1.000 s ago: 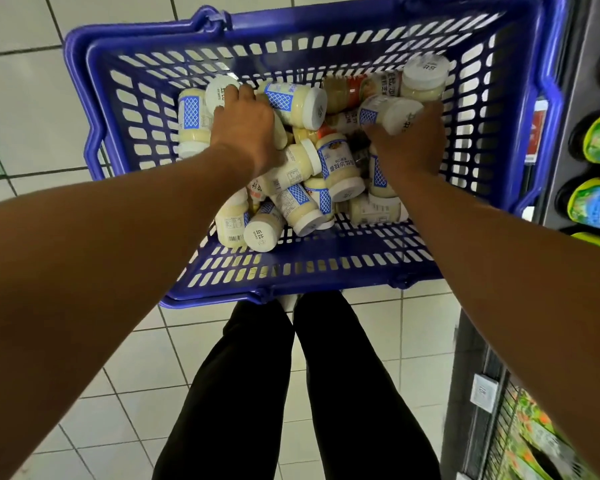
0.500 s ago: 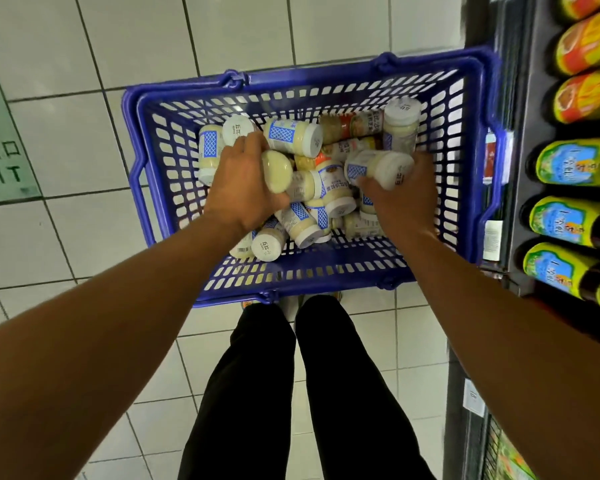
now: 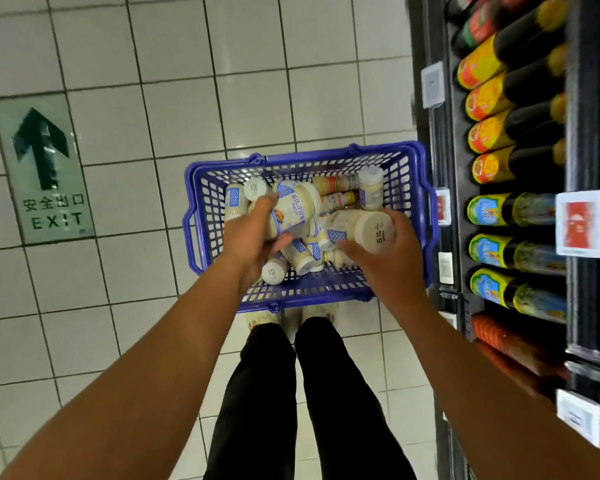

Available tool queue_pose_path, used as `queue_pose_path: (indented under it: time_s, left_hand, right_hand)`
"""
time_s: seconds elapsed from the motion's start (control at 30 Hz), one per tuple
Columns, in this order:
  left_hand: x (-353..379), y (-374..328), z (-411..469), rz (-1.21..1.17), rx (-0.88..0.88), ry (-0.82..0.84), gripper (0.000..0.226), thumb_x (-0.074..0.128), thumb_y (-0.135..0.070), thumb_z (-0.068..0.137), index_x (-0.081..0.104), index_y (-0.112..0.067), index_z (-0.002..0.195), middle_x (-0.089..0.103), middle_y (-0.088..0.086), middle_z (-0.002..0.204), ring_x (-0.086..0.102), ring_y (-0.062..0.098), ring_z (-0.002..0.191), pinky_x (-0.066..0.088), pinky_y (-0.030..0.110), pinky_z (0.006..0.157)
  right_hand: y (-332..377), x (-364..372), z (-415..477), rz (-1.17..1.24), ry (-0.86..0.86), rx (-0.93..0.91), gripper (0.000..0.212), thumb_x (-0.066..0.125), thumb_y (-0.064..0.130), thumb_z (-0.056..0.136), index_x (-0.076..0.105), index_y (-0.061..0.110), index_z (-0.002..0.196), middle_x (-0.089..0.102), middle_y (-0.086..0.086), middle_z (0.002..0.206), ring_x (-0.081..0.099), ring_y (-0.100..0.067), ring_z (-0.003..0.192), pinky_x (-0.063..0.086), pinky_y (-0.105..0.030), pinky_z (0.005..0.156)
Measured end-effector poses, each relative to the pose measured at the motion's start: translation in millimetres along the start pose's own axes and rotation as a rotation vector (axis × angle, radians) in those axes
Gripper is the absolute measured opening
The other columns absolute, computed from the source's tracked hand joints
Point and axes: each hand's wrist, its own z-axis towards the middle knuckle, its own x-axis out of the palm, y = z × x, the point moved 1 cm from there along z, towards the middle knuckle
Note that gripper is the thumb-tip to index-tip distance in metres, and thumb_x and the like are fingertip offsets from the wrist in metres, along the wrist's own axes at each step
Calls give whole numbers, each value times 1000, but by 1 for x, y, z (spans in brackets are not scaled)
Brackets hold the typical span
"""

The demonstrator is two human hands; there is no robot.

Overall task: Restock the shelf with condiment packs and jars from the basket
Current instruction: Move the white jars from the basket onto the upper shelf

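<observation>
Arms outstretched, left hand [image 3: 253, 239] grips large jar [image 3: 296, 206], right hand [image 3: 392, 268] grips capped jar [image 3: 373, 233].

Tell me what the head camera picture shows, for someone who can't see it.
Looking down, a person's left hand grips a pale sauce jar and the right hand grips another jar above a blue basket heaped with more jars on the white tiled floor. Dark sauce bottles line the shelf on the right; a green EXIT sign is at left.

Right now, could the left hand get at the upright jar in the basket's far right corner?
Probably not yet. The left hand grips a cream-filled jar, so its fingers are taken. The upright jar itself stands uncovered in the basket, lid free.
</observation>
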Motion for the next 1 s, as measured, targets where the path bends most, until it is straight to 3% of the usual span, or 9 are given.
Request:
queue_pose_path:
  time_s: [0.07, 0.17, 0.3, 0.43, 0.53, 0.6, 0.77, 0.87, 1.0]
  left_hand:
    - [0, -6, -26, -71, -7, 107, 35, 71, -30, 90, 66, -6, 115, 75, 14, 106, 75, 22, 91, 62, 34, 78]
    - [-2, -20, -66, -126, -35, 237, 29, 67, -23, 92, 65, -4, 114, 76, 14, 102, 74, 24, 94, 61, 34, 78]
    - [-4, -41, -121, -69, -11, 362, 23, 64, -16, 92, 64, -4, 112, 76, 14, 103, 74, 24, 93, 62, 34, 79]
    - [-4, -58, -178, -143, -3, 451, 40, 70, -14, 75, 62, 0, 111, 74, 19, 107, 73, 28, 96, 57, 42, 91]
    - [-5, -71, -217, -83, 39, 516, 49, 76, -3, 71, 60, 6, 117, 72, 21, 106, 72, 29, 92, 60, 36, 85]
    - [-4, -80, -241, -41, 75, 541, 48, 73, 0, 68, 63, 3, 115, 73, 20, 102, 73, 28, 86, 61, 34, 81]
    - [6, -95, -297, 2, 167, 546, 54, 66, -3, 65, 60, -1, 119, 72, 18, 99, 70, 27, 85, 60, 39, 79]
    - [15, -102, -326, 33, 220, 522, 66, 76, -5, 64, 56, -1, 127, 72, 17, 102, 68, 27, 88, 57, 42, 83]
    - [28, -110, -364, 52, 275, 495, 65, 78, -34, 71, 58, -7, 126, 73, 15, 108, 69, 25, 87, 56, 38, 76]
  right_hand:
    - [20, -15, -13, 29, 5, -11, 64, 91, 35, 68, 50, 28, 117, 56, 18, 104, 58, -11, 100, 53, -28, 85]
    - [49, -36, -31, 120, -9, 6, 69, 93, 24, 65, 48, 27, 116, 58, 13, 106, 59, -4, 96, 53, -18, 77]
    - [89, -66, -53, 244, 21, 46, 63, 94, 15, 62, 51, 25, 107, 63, 4, 100, 62, -3, 82, 53, -15, 63]
    - [134, -97, -76, 386, 79, 23, 59, 89, 31, 55, 59, 30, 106, 69, 12, 88, 67, -3, 75, 53, -19, 61]
    - [169, -117, -94, 459, 110, -47, 45, 81, 37, 63, 66, 39, 105, 72, 11, 95, 69, -7, 85, 54, -21, 67]
    - [189, -130, -106, 510, 120, -68, 48, 79, 36, 67, 65, 33, 113, 73, 7, 101, 70, -9, 91, 55, -21, 71]
    - [228, -155, -131, 634, 105, -42, 52, 81, 34, 61, 64, 17, 107, 76, 0, 97, 73, -14, 89, 57, -26, 72]
    - [247, -170, -145, 678, 112, -49, 46, 81, 34, 64, 69, 20, 107, 77, -6, 105, 73, -22, 98, 58, -31, 78]
    - [271, -192, -164, 680, 106, -78, 34, 78, 39, 71, 74, 31, 104, 76, -5, 106, 73, -24, 100, 59, -29, 76]
